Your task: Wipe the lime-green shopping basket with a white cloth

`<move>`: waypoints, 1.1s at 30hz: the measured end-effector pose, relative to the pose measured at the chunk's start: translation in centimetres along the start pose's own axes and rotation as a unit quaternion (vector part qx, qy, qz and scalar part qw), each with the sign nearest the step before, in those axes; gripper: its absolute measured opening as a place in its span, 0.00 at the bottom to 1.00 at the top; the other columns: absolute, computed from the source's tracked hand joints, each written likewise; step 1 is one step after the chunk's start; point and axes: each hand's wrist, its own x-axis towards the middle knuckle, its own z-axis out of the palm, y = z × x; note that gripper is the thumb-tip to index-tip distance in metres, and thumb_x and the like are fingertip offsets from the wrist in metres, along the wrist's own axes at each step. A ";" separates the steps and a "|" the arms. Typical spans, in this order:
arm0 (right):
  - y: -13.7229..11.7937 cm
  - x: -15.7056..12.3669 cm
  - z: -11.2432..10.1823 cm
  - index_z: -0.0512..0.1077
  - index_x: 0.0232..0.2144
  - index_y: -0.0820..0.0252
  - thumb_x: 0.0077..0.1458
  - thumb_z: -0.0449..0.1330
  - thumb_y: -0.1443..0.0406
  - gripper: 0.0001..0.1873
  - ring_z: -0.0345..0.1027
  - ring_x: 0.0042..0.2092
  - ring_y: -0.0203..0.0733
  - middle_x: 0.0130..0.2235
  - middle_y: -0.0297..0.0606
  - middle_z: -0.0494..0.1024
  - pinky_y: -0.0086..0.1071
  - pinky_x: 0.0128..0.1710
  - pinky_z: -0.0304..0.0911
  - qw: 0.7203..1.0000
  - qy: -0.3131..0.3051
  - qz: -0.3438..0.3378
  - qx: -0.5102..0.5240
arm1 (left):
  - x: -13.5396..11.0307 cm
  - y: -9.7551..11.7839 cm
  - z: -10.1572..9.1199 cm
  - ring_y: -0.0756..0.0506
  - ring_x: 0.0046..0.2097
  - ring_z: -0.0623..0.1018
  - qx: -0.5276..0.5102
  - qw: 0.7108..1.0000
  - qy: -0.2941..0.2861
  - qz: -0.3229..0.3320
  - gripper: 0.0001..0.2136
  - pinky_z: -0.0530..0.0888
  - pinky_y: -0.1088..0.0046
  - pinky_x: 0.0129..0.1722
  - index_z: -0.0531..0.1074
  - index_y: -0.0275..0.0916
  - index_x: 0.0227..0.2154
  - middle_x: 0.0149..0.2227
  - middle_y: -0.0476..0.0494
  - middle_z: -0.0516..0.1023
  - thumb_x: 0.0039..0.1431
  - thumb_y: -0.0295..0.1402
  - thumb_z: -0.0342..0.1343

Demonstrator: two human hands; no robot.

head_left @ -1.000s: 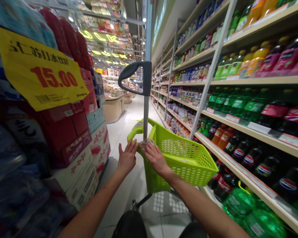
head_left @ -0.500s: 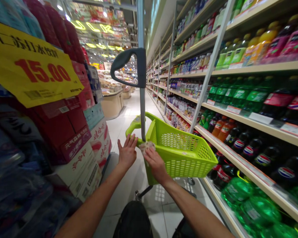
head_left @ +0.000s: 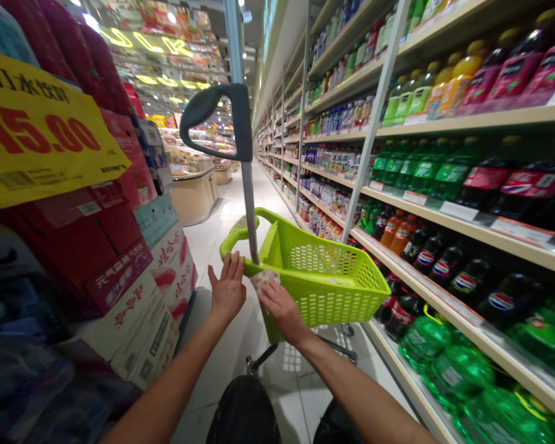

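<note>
A lime-green wheeled shopping basket [head_left: 346,290] stands in the aisle in front of me, its grey pull handle [head_left: 222,120] raised on a metal pole. My left hand [head_left: 226,287] rests open with fingers stretched against the basket's near rim. Just to its right, my right hand [head_left: 277,305] is closed on a small crumpled cloth or tissue [head_left: 264,279] and presses it on the same rim.
Shelves [head_left: 444,213] of soft-drink bottles run along the right. Stacked red and white cartons [head_left: 120,271] with a yellow price sign [head_left: 37,132] stand on the left. The tiled aisle [head_left: 254,191] runs ahead toward a display counter [head_left: 194,191].
The view has shifted right, so basket and handle sit further left in frame. My right hand has drawn back slightly along the rim with the cloth.
</note>
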 end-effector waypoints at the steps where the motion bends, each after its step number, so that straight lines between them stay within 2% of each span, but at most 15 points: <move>1: 0.2 1.5 -0.7 0.68 0.45 0.59 0.56 0.47 0.72 0.17 0.44 0.61 0.38 0.52 0.39 0.67 0.39 0.57 0.50 1.000 0.025 0.014 -0.004 | -0.2 0.4 0.2 0.43 0.62 0.50 -0.006 1.000 0.000 0.007 0.29 0.33 0.51 0.58 0.53 0.34 0.57 0.60 0.40 0.51 0.47 0.23 0.41; 3: 0.6 3.5 -1.3 0.67 0.47 0.60 0.56 0.46 0.73 0.18 0.43 0.61 0.38 0.53 0.40 0.66 0.41 0.58 0.47 0.998 0.053 0.035 -0.022 | -0.6 1.1 0.6 0.43 0.61 0.52 -0.018 1.000 -0.004 0.021 0.29 0.33 0.51 0.58 0.53 0.34 0.56 0.60 0.39 0.52 0.47 0.23 0.41; 5: 1.3 3.6 -1.0 0.66 0.48 0.60 0.55 0.46 0.73 0.19 0.44 0.61 0.38 0.53 0.41 0.66 0.40 0.58 0.47 0.997 0.045 0.045 -0.038 | -1.0 1.7 0.8 0.43 0.61 0.53 -0.022 0.999 -0.007 0.029 0.29 0.34 0.51 0.58 0.53 0.33 0.56 0.60 0.37 0.52 0.47 0.23 0.42; 8: 2.5 0.8 -0.4 0.65 0.49 0.60 0.54 0.46 0.74 0.21 0.44 0.61 0.38 0.53 0.41 0.66 0.40 0.57 0.48 0.997 0.015 0.058 -0.047 | -1.5 2.1 0.9 0.42 0.61 0.52 -0.020 0.999 -0.005 0.051 0.28 0.35 0.51 0.58 0.53 0.33 0.56 0.60 0.37 0.52 0.48 0.24 0.43; 11: 3.4 -1.8 -0.7 0.64 0.50 0.61 0.52 0.45 0.77 0.24 0.44 0.60 0.38 0.53 0.42 0.66 0.42 0.56 0.47 0.994 0.014 0.098 -0.055 | -1.5 2.4 0.8 0.44 0.61 0.52 -0.021 0.996 -0.002 0.084 0.27 0.34 0.52 0.58 0.54 0.33 0.56 0.59 0.38 0.54 0.49 0.23 0.41; 14: 3.8 -1.8 -1.7 0.62 0.52 0.63 0.50 0.44 0.78 0.27 0.45 0.60 0.39 0.55 0.44 0.63 0.41 0.56 0.47 0.987 0.012 0.151 -0.058 | -0.8 3.6 0.8 0.44 0.61 0.52 -0.019 0.993 -0.026 0.110 0.27 0.34 0.51 0.58 0.55 0.33 0.56 0.59 0.39 0.54 0.50 0.23 0.39; 18: 5.5 -1.5 -3.1 0.62 0.52 0.60 0.47 0.44 0.79 0.29 0.49 0.58 0.39 0.55 0.41 0.63 0.40 0.56 0.46 0.981 -0.048 0.179 -0.059 | 0.4 5.8 0.9 0.41 0.61 0.51 -0.006 0.990 -0.092 0.103 0.26 0.34 0.48 0.57 0.57 0.31 0.54 0.59 0.38 0.56 0.49 0.24 0.40; 20: 7.2 -2.9 -4.2 0.64 0.50 0.60 0.47 0.43 0.79 0.28 0.53 0.57 0.39 0.54 0.41 0.65 0.40 0.55 0.47 0.969 -0.055 0.228 -0.078 | 0.6 6.6 0.8 0.40 0.61 0.50 0.001 0.990 -0.108 0.090 0.27 0.35 0.47 0.57 0.57 0.30 0.55 0.59 0.38 0.54 0.48 0.25 0.42; 24: 9.5 -5.7 -5.7 0.67 0.47 0.64 0.47 0.41 0.80 0.27 0.56 0.55 0.41 0.52 0.47 0.67 0.43 0.55 0.45 0.933 -0.016 0.336 -0.129 | 0.6 8.1 1.2 0.40 0.62 0.48 0.003 0.988 -0.128 0.088 0.28 0.36 0.46 0.57 0.55 0.29 0.55 0.60 0.38 0.52 0.47 0.25 0.42; 30: 8.8 -5.5 -4.8 0.64 0.50 0.59 0.47 0.43 0.80 0.29 0.51 0.58 0.40 0.54 0.42 0.64 0.42 0.55 0.45 0.960 -0.039 0.260 -0.098 | 0.0 11.3 2.9 0.42 0.62 0.48 -0.004 0.978 -0.167 0.126 0.27 0.37 0.48 0.58 0.54 0.31 0.56 0.60 0.39 0.52 0.49 0.25 0.40; 33: 10.4 -7.4 -6.7 0.65 0.49 0.59 0.46 0.43 0.80 0.29 0.53 0.57 0.42 0.53 0.42 0.65 0.44 0.54 0.45 0.939 -0.049 0.312 -0.134 | -0.2 11.7 3.4 0.43 0.62 0.45 -0.002 0.977 -0.175 0.123 0.30 0.38 0.49 0.58 0.51 0.32 0.57 0.61 0.41 0.48 0.47 0.24 0.41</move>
